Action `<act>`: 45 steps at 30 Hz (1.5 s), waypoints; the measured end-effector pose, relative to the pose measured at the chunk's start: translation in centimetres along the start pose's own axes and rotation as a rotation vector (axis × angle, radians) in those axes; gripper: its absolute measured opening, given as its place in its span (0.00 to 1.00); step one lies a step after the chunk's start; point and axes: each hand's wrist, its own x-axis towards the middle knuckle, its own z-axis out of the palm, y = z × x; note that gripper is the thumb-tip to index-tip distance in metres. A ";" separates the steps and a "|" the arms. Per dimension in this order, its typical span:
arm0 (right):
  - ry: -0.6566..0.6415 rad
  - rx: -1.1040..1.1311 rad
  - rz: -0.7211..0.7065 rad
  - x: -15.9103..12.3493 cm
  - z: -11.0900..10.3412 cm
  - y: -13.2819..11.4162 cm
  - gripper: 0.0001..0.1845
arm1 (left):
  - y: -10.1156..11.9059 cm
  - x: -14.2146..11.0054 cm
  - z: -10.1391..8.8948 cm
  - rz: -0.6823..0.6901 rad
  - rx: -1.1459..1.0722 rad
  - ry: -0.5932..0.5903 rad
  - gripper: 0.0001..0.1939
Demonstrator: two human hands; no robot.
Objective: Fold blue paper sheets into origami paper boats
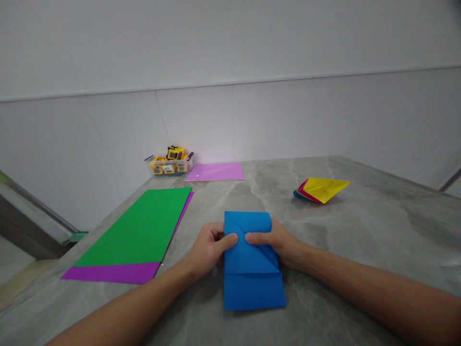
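Observation:
A partly folded sheet of blue paper is held upright-ish in front of me, low in the middle of the view. Crease lines cross it, one diagonal in the upper half and one level across the lower part. My left hand grips its left edge, thumb on the front face and fingers behind. On the right edge, my right hand pinches the paper the same way, its thumb near the left one. The fingers behind the paper are mostly hidden.
Green sheets lie over purple paper on the left. At the back are a pink sheet and a clear bin with yellow toy pieces. Folded yellow, red and blue paper rests at right on the grey table.

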 end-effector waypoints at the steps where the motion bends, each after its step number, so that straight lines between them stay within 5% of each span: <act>1: -0.034 -0.010 0.017 -0.1 0.0 0.0 0.25 | -0.2 0.0 -0.2 -0.042 -0.002 -0.029 0.24; 7: -0.233 -0.001 0.105 -0.6 0.4 0.0 0.26 | 0.2 -0.6 -0.3 -0.122 0.122 -0.136 0.26; 16: -0.173 -0.045 0.094 -0.5 0.4 -0.1 0.23 | 0.9 -1.4 0.6 -0.081 0.279 -0.097 0.29; 34: -0.252 -0.135 -0.017 -0.5 0.3 0.0 0.26 | 0.1 -0.8 0.6 0.016 0.114 0.133 0.30; 40: -0.091 -0.271 -0.055 -0.3 0.0 0.2 0.27 | 0.1 -0.8 0.7 0.038 0.110 0.153 0.29; 45: -0.305 -0.218 0.036 -0.1 -0.3 0.0 0.27 | 0.1 -0.6 0.3 0.065 0.055 0.239 0.27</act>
